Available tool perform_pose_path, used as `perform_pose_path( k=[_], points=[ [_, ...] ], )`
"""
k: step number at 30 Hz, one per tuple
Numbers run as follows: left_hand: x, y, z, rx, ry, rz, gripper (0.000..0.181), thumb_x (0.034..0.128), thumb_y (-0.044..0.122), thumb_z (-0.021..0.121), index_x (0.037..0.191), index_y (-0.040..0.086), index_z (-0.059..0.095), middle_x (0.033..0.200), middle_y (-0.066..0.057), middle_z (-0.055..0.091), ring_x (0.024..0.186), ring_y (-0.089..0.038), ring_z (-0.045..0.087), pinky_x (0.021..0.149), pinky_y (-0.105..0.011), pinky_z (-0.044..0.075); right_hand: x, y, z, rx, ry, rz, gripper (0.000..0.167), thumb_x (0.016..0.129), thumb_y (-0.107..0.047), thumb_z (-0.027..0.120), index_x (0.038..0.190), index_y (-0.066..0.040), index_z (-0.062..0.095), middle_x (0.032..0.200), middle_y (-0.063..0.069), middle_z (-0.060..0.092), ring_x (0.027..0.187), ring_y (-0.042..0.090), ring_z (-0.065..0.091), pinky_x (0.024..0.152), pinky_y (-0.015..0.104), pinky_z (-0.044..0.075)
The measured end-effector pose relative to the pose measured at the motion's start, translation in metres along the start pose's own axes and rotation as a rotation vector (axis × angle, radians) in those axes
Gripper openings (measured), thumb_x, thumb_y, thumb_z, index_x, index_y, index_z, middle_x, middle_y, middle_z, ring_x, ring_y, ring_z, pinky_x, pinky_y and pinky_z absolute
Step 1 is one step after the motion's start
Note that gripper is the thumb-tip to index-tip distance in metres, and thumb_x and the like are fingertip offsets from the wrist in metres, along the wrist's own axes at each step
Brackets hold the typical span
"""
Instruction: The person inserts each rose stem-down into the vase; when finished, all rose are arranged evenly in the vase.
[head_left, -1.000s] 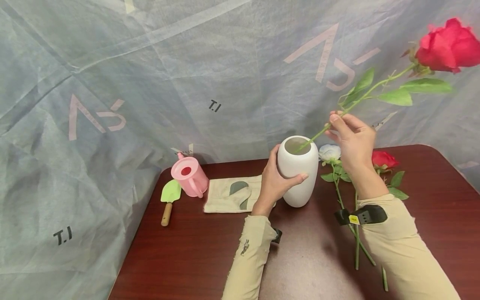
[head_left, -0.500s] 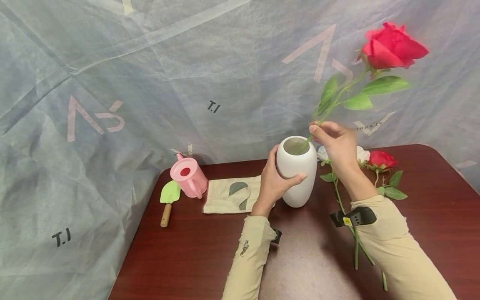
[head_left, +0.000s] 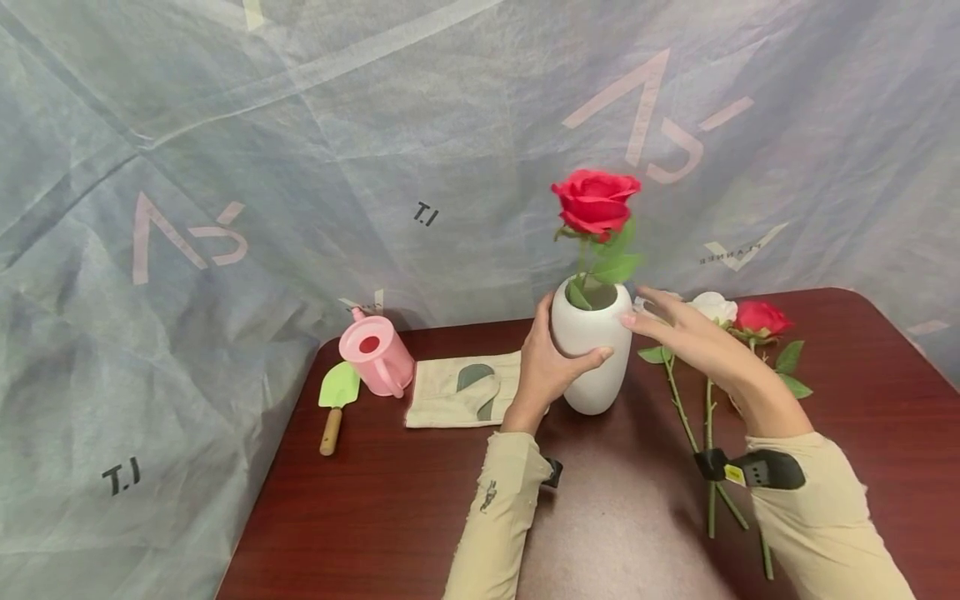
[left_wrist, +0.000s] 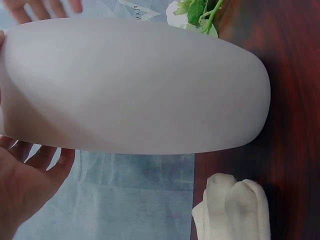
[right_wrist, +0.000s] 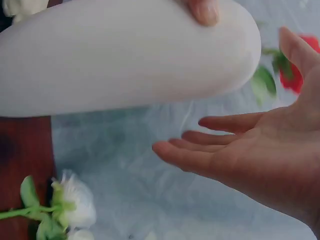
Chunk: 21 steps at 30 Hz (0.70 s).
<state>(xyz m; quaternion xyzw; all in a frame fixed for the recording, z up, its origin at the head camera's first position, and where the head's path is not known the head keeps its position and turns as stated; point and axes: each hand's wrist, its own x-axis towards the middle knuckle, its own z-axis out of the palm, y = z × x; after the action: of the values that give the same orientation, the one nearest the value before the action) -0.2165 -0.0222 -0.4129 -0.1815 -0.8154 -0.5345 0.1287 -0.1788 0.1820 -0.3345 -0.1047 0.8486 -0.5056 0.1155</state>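
Observation:
A white vase [head_left: 596, 350] stands upright on the table, with a red rose [head_left: 596, 202] in it, its leaves at the rim. My left hand [head_left: 551, 367] grips the vase from the left, thumb across its front; the left wrist view shows the hand [left_wrist: 30, 180] beside the vase [left_wrist: 140, 85]. My right hand [head_left: 686, 337] is just right of the vase's upper part with fingers extended, holding nothing. In the right wrist view a gap lies between that hand [right_wrist: 250, 145] and the vase [right_wrist: 125, 55].
Right of the vase lie white roses [head_left: 714, 307], another red rose [head_left: 761, 318] and a loose stem piece [head_left: 766, 557]. On the left are a folded cream glove [head_left: 457, 392], a pink watering can [head_left: 381, 358] and a green trowel [head_left: 340, 385] with a wooden handle. A grey sheet hangs behind the table.
The red rose has swung left and dropped lower into the vase. My right hand has let go of its stem and moved down beside the vase. My left hand keeps its grip.

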Motion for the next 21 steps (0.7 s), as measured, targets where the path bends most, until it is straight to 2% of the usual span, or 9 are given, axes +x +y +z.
perform_pose_path(
  k=[6,9,13,16,17,21],
  points=[
    [0.0,-0.001,-0.001,-0.004,0.004,-0.005,0.095,0.0641,0.045,0.082,0.142,0.036,0.028,0.125,0.01,0.05,0.104,-0.008,0.052,0.081,-0.033,0.046,-0.021,0.035,-0.007,0.083,-0.005,-0.011,0.066,0.1,-0.04,0.038,0.146,0.003,0.017,0.147,0.025,0.02,0.132,0.041,0.024,0.1,0.057,0.026],
    [0.0,-0.001,0.0,-0.013,0.001,-0.01,0.095,0.0645,0.044,0.083,0.141,0.038,0.028,0.125,0.011,0.05,0.104,-0.009,0.052,0.08,-0.034,0.046,-0.034,0.057,-0.014,0.08,0.006,-0.008,0.061,0.102,-0.037,0.034,0.143,0.007,0.023,0.142,0.026,0.031,0.126,0.028,0.041,0.097,0.045,0.037],
    [0.0,-0.001,0.001,-0.022,-0.004,-0.016,0.094,0.065,0.043,0.083,0.141,0.039,0.028,0.124,0.012,0.05,0.104,-0.008,0.052,0.079,-0.034,0.047,-0.055,0.09,-0.025,0.121,0.037,-0.039,0.052,0.103,-0.032,0.033,0.139,0.006,0.034,0.128,0.004,0.053,0.109,0.005,0.055,0.085,0.027,0.047],
    [-0.001,-0.002,0.001,-0.026,-0.005,-0.019,0.094,0.0651,0.043,0.082,0.141,0.038,0.027,0.124,0.012,0.05,0.104,-0.008,0.052,0.079,-0.034,0.047,-0.071,0.114,-0.035,0.181,0.05,-0.068,0.044,0.103,-0.025,0.033,0.137,0.002,0.037,0.118,-0.011,0.058,0.105,0.003,0.057,0.08,0.022,0.049],
    [-0.001,-0.002,0.001,-0.029,-0.006,-0.019,0.094,0.0652,0.043,0.082,0.141,0.038,0.027,0.124,0.012,0.05,0.104,-0.008,0.052,0.079,-0.034,0.047,-0.076,0.123,-0.038,0.189,0.057,-0.073,0.043,0.103,-0.023,0.032,0.136,0.003,0.037,0.116,-0.013,0.059,0.104,0.004,0.058,0.079,0.023,0.049],
    [-0.001,-0.002,0.001,-0.048,-0.008,-0.022,0.094,0.0659,0.042,0.082,0.142,0.039,0.027,0.125,0.012,0.05,0.104,-0.008,0.052,0.079,-0.035,0.047,-0.09,0.151,-0.049,0.143,0.121,0.011,0.048,0.103,-0.024,0.035,0.136,0.01,0.031,0.107,-0.019,0.06,0.095,-0.001,0.059,0.073,0.022,0.05]
  ],
)
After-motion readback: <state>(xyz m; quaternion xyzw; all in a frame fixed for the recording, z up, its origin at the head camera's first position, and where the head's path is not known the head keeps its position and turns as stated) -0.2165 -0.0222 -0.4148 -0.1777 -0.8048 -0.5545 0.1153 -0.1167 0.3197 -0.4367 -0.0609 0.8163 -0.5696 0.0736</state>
